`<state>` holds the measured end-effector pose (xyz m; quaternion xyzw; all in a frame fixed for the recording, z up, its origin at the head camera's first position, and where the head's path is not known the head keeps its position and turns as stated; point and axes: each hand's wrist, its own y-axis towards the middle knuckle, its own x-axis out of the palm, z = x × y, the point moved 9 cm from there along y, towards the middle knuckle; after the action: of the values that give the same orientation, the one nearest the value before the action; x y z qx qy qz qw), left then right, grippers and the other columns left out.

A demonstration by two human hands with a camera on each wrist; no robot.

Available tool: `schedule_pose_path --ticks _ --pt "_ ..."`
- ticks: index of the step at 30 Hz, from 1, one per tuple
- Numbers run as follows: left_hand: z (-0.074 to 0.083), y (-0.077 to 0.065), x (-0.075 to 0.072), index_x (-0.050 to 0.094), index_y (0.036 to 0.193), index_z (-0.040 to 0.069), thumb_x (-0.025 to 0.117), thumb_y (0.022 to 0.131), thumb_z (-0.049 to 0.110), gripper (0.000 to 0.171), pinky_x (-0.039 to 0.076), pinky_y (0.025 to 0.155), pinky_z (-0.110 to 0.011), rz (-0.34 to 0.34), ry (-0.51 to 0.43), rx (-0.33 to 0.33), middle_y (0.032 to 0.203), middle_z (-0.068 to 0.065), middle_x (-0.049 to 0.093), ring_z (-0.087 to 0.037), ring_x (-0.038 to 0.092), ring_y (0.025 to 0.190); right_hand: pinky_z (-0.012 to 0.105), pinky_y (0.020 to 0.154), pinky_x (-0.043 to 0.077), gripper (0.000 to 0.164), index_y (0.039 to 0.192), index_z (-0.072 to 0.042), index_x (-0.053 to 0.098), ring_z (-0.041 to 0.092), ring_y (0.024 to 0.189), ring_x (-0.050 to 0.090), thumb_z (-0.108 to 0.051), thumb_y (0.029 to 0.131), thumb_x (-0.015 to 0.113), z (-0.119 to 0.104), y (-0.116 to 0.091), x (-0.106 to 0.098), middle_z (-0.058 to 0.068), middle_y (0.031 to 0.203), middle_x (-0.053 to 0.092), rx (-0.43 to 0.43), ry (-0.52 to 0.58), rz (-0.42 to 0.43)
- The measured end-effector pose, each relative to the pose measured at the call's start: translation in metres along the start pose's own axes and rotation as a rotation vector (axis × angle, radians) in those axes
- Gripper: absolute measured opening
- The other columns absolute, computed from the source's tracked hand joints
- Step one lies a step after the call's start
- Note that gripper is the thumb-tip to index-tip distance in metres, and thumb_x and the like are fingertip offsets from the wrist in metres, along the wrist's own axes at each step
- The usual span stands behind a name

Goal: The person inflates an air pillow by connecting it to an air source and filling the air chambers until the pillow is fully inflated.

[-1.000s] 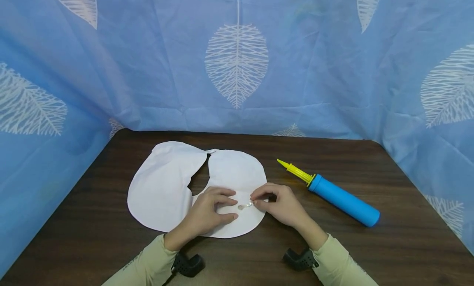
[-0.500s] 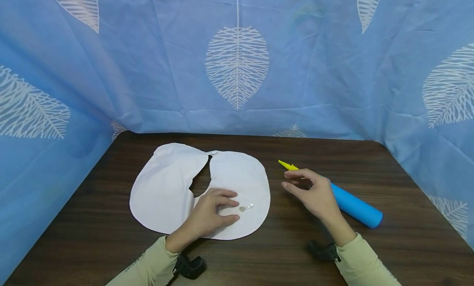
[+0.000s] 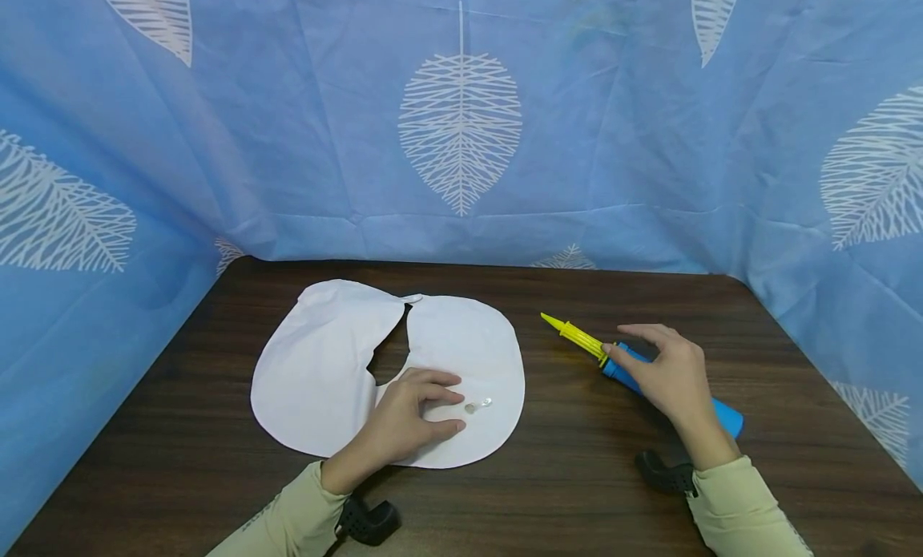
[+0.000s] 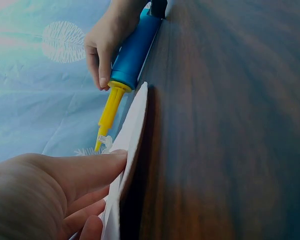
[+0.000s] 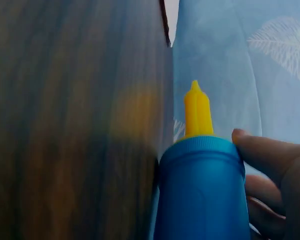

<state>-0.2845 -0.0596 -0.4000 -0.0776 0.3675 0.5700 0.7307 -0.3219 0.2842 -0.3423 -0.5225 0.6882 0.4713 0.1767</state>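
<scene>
A flat white inflatable neck pillow (image 3: 303, 373) lies on the table, its right lobe bearing a small clear valve (image 3: 477, 405). My left hand (image 3: 404, 417) rests on that lobe, fingers spread loosely beside the valve. In the left wrist view, the valve (image 4: 105, 142) stands up past the thumb. To the right lies a blue hand pump (image 3: 728, 417) with a yellow nozzle (image 3: 577, 337) pointing up and left. Over its blue barrel is my right hand (image 3: 671, 377), thumb and fingers apart. The right wrist view has the thumb beside the pump's collar (image 5: 202, 146); whether it touches is unclear.
The dark wooden table (image 3: 505, 509) is bordered at the back and sides by a blue curtain (image 3: 317, 140) with white leaf prints. A black wrist device sits under each sleeve cuff.
My right hand has left the valve and moved right, now over the pump's barrel. The valve lies where it was released. My left hand has stayed on the pillow.
</scene>
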Motion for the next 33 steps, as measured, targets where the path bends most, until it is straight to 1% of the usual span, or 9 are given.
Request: schedule_pose_path --ticks 1,4,8,14,18,22,27,33 --pt "0.0 0.0 0.0 0.086 0.106 0.011 0.094 0.081 0.015 0.026 0.055 0.106 -0.036 0.0 0.0 0.0 0.127 -0.001 0.079 -0.025 0.067 0.125 0.066 0.092 0.055 0.042 0.127 -0.002 0.077 0.049 0.115 0.068 -0.024 0.092 0.086 0.002 0.0 0.002 0.026 0.125 0.075 0.016 -0.007 -0.026" --pt "0.001 0.0 0.0 0.086 0.106 0.011 0.094 0.081 0.015 0.026 0.055 0.106 -0.036 0.0 0.001 0.004 0.127 -0.001 0.079 -0.025 0.068 0.125 0.061 0.088 0.057 0.043 0.126 -0.002 0.077 0.048 0.11 0.069 -0.03 0.094 0.085 0.006 -0.002 0.009 0.027 0.125 0.074 0.043 -0.025 -0.107" --pt "0.002 -0.001 0.0 0.086 0.107 0.011 0.094 0.081 0.016 0.028 0.055 0.106 -0.037 -0.008 0.01 0.012 0.127 -0.002 0.079 -0.025 0.067 0.125 0.056 0.089 0.058 0.046 0.128 -0.001 0.076 0.047 0.11 0.068 -0.031 0.094 0.084 0.006 -0.004 0.016 0.028 0.128 0.072 0.039 -0.036 -0.174" --pt "0.002 -0.001 0.001 0.086 0.109 0.011 0.094 0.081 0.019 0.03 0.055 0.106 -0.038 -0.02 0.026 0.02 0.129 -0.002 0.078 -0.026 0.066 0.125 0.058 0.093 0.055 0.05 0.131 -0.002 0.074 0.048 0.113 0.066 -0.035 0.094 0.084 0.008 -0.005 0.019 0.027 0.131 0.07 0.066 -0.039 -0.206" --pt "0.002 -0.002 0.003 0.085 0.111 0.011 0.095 0.081 0.02 0.033 0.055 0.108 -0.039 -0.03 0.017 0.009 0.13 -0.003 0.077 -0.027 0.066 0.126 0.055 0.088 0.057 0.057 0.132 -0.004 0.073 0.044 0.107 0.067 -0.042 0.092 0.085 0.01 -0.005 0.022 0.025 0.128 0.071 0.065 -0.07 -0.237" --pt "0.003 -0.002 0.006 0.083 0.116 0.009 0.096 0.08 0.021 0.039 0.054 0.108 -0.04 -0.051 0.002 -0.004 0.134 -0.005 0.074 -0.028 0.063 0.127 0.054 0.086 0.057 0.058 0.134 -0.005 0.073 0.042 0.104 0.068 -0.041 0.091 0.086 0.009 -0.005 0.025 0.024 0.128 0.071 0.042 -0.096 -0.259" --pt "0.006 0.0 0.01 0.082 0.119 0.008 0.094 0.081 0.019 0.041 0.053 0.103 -0.037 -0.074 0.004 -0.002 0.135 -0.007 0.071 -0.028 0.058 0.123 0.055 0.085 0.057 0.055 0.133 -0.005 0.074 0.042 0.105 0.069 -0.041 0.092 0.085 0.008 -0.003 0.024 0.024 0.129 0.072 0.03 -0.094 -0.253" --pt "0.006 0.004 0.011 0.085 0.114 0.01 0.096 0.08 0.019 0.037 0.051 0.094 -0.032 -0.055 0.01 -0.009 0.129 -0.007 0.069 -0.023 0.055 0.113 0.055 0.086 0.057 0.055 0.133 -0.006 0.074 0.043 0.106 0.068 -0.042 0.092 0.085 0.007 -0.002 0.022 0.024 0.13 0.071 0.035 -0.094 -0.257"
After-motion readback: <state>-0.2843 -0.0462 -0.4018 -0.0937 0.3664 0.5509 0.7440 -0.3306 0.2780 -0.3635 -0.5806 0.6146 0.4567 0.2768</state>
